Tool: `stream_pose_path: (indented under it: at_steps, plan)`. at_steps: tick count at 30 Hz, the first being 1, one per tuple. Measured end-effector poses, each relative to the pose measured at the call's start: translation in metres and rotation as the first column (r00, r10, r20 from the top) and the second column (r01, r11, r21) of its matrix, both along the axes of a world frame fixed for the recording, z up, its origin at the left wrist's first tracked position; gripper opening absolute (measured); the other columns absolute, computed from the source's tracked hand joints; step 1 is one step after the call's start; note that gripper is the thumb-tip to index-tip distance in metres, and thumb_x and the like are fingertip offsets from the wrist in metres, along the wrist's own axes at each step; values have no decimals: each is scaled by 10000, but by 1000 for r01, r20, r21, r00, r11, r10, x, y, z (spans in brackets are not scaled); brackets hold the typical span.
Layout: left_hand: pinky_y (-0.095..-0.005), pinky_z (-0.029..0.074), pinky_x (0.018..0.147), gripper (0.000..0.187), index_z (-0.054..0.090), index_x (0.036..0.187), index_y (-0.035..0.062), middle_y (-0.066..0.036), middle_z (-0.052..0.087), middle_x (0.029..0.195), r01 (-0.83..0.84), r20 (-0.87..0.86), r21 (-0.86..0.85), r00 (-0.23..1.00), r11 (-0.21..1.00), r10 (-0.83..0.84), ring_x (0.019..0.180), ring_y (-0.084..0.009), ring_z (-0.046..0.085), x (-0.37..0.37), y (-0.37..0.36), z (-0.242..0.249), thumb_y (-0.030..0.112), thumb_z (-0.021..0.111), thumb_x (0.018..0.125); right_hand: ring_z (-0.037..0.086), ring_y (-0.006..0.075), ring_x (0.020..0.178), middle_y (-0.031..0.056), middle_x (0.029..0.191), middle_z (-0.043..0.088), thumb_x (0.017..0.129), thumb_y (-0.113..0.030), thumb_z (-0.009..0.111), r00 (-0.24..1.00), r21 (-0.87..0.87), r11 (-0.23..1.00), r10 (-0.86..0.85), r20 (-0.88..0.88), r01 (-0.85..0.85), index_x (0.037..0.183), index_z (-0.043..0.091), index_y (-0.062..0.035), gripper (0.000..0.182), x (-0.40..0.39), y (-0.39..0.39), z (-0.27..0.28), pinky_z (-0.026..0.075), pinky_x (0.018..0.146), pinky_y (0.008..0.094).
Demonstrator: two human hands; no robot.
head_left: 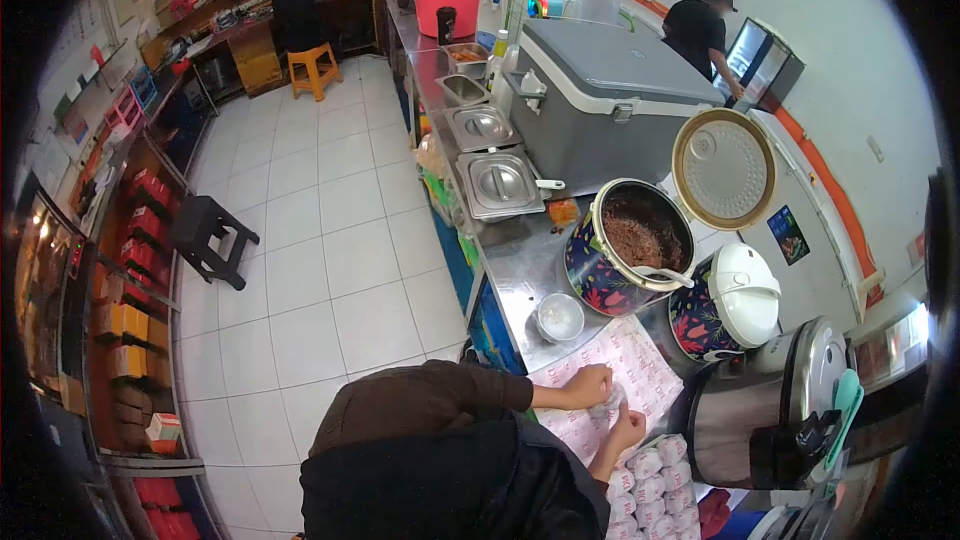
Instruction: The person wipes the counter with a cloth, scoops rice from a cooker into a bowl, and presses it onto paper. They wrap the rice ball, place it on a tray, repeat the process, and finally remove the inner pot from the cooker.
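Observation:
My left hand (588,387) and my right hand (627,427) pinch a small paper-wrapped bundle (606,410) between them, fingers closed on its two sides. It is held over printed white and pink wrapping paper (640,365) lying on the steel counter (515,285). Close beside my right hand, several wrapped bundles (650,490) sit packed in rows. Beyond the paper are a small bowl (560,318) with whitish contents and an open patterned pot (595,265) of brown rice-like food, a white spoon (662,276) resting in it.
Right of the paper stand a closed patterned cooker (742,290) and a large steel cooker (745,420). A grey cooler (610,90) and lidded steel trays (497,183) are farther along. One person (695,35) stands behind the cooler; another (297,10) sits at the far left.

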State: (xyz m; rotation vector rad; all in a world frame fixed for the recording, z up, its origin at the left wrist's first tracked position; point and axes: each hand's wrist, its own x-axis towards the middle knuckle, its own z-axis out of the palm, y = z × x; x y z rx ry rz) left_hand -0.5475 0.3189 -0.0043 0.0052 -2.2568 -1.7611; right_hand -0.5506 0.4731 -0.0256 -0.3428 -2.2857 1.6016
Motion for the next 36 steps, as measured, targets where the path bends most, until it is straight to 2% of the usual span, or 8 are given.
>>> stream_pose_path:
  at_steps: [3, 6, 12, 23, 26, 27, 30, 36]
  plan:
    - [-423, 470, 635, 156, 588, 682, 29, -187, 596, 718, 51, -7, -101, 999, 994, -52, 699, -354, 593, -12, 9, -6, 182, 611, 699, 464, 117, 534, 39, 644, 557, 760, -173, 717, 998, 181, 983, -9, 68, -4, 696, 598, 4, 223, -1, -7, 12, 415, 497, 262]
    - [-443, 480, 644, 176, 614, 730, 13, -208, 612, 720, 175, 37, -250, 985, 952, -171, 701, -376, 607, -8, 5, 5, 186, 587, 720, 601, 190, 654, 117, 800, 595, 805, -104, 579, 972, -431, 900, 155, 177, -65, 885, 610, 55, 180, -7, 0, 12, 538, 655, 303]
    - [-459, 492, 660, 195, 645, 728, 9, -228, 626, 734, 421, 148, -356, 907, 834, -395, 713, -391, 627, -14, -4, 6, 198, 599, 731, 618, 321, 945, 222, 1110, 527, 692, 66, 383, 835, -822, 509, 545, 77, -256, 1170, 460, 143, 490, -12, 36, 15, 527, 872, 330]
    - [-449, 473, 701, 465, 598, 836, 15, -171, 604, 790, 346, 349, -464, 918, 815, -191, 782, -331, 605, -58, 4, -28, 367, 766, 582, 544, 186, 511, 72, 543, 586, 693, -170, 665, 978, 352, 915, 210, 5, -199, 590, 625, -45, 167, -32, 4, -17, 431, 526, 350]
    - [-389, 491, 715, 650, 586, 924, -23, -180, 627, 892, -10, -178, -644, 974, 765, -137, 791, -304, 624, -58, -10, -60, 475, 781, 555, 547, 271, 827, 102, 730, 575, 691, -169, 658, 917, 663, 748, 288, -276, -35, 713, 622, -73, 105, -17, -24, 14, 450, 663, 370]
    - [-363, 493, 711, 622, 598, 1005, -24, -170, 634, 941, 414, 349, -469, 898, 780, -267, 805, -271, 628, -52, -14, -7, 411, 767, 595, 559, 271, 836, 105, 784, 593, 706, -148, 614, 984, 684, 717, 177, 6, -133, 769, 631, -77, 96, -13, -32, 6, 469, 691, 378]
    - [-281, 490, 616, 431, 618, 1043, -10, -89, 635, 727, 471, 457, -286, 833, 834, -314, 639, -154, 598, -63, -11, -31, 186, 702, 669, 556, 334, 992, 207, 989, 602, 730, -90, 488, 950, 754, 638, 305, -60, -157, 929, 601, 57, 271, 12, -39, 1, 430, 918, 406]
    - [-292, 527, 765, 462, 493, 1221, -64, -144, 557, 1071, 548, 558, 452, 442, 704, -702, 855, -209, 610, -78, -18, 11, 46, 564, 777, 511, 436, 1053, 297, 1070, 544, 717, -189, 616, 987, 829, 556, 87, -137, 65, 1201, 454, 103, 588, 36, -38, 16, 384, 979, 428]
